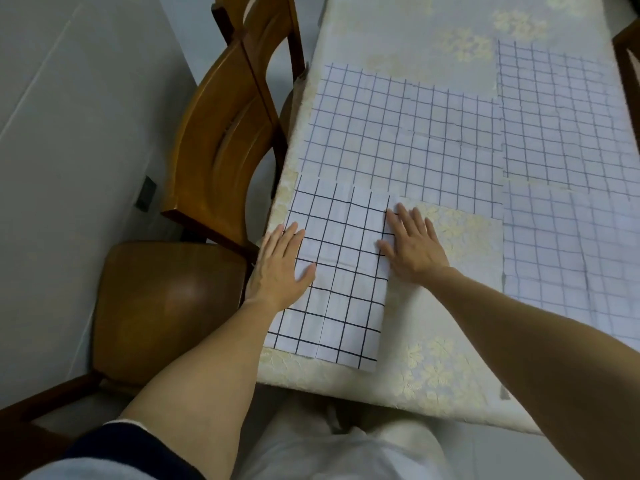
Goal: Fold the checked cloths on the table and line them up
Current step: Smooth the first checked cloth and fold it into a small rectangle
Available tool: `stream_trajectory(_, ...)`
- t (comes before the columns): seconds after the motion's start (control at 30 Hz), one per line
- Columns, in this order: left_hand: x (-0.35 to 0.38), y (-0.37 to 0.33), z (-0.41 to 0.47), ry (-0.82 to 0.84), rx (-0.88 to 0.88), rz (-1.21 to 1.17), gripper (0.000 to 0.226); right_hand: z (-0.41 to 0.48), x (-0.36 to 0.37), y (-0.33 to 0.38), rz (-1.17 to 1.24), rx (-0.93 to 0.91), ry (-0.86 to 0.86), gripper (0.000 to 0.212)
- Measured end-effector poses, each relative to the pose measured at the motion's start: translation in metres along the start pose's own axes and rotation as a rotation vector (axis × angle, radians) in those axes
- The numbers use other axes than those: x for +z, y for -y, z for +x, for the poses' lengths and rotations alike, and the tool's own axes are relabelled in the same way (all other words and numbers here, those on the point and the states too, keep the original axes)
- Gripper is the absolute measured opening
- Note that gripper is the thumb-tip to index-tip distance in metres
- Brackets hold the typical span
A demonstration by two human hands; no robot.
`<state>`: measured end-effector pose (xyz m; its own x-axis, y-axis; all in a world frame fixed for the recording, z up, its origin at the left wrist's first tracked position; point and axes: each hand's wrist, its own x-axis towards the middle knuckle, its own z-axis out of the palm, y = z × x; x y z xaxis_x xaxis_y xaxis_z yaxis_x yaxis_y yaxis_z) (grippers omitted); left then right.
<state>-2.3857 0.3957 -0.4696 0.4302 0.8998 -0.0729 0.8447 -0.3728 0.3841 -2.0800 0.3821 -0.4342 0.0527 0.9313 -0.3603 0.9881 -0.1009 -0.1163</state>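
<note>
Fingers (pixel 417 221) flat on folded, black-gridded white cloth (pixel 341 299)

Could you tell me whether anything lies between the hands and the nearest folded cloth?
Nothing visible does: the left hand rests flat on the left edge of the folded checked cloth, the right hand on its right edge.

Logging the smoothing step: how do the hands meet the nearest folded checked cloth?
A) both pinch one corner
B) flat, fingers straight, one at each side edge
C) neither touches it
B: the left hand and right hand lie flat at opposite edges of the folded cloth.
</note>
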Motion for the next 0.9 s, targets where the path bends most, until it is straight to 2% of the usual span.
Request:
stream_trajectory(0.07, -0.002, -0.004, 0.001, -0.009, -0.012, -0.075, 0.082, -0.007, 0.000, 0.002, 0.021, -0.012, -0.030, 0.073)
stream_trajectory(0.17, -0.020, -0.016, 0.005, -0.055, -0.119, -0.250, 0.084, -0.024, 0.005, 0.009, 0.045, -0.083, -0.079, 0.072)
stream_trajectory(0.23, -0.033, -0.034, 0.006, -0.105, -0.087, -0.063, 0.083, -0.031, 0.009, 0.010, 0.047, -0.122, -0.090, 0.071)
stream_trajectory(0.3, -0.037, -0.063, 0.007, -0.070, 0.069, 0.064, 0.081, -0.034, 0.013, 0.011, 0.050, -0.129, -0.092, 0.071)
stream_trajectory(0.37, -0.029, -0.097, 0.008, 0.119, 0.224, -0.012, 0.084, -0.037, 0.013, 0.012, 0.068, -0.124, -0.097, 0.071)
stream_trajectory(0.43, -0.010, -0.119, 0.005, 0.317, 0.256, -0.055, 0.093, -0.043, 0.013, 0.012, 0.086, -0.129, -0.111, 0.070)
stream_trajectory(0.5, 0.010, -0.124, 0.002, 0.378, 0.234, 0.032, 0.101, -0.049, 0.015, 0.010, 0.096, -0.135, -0.111, 0.071)
stream_trajectory(0.67, 0.025, -0.120, -0.011, 0.347, 0.213, 0.180, 0.124, -0.057, 0.029, -0.003, 0.048, -0.172, -0.046, 0.075)
stream_trajectory(0.9, 0.025, -0.125, -0.014, 0.329, 0.191, 0.241, 0.128, -0.033, 0.016, -0.009, 0.058, -0.142, -0.031, 0.065)
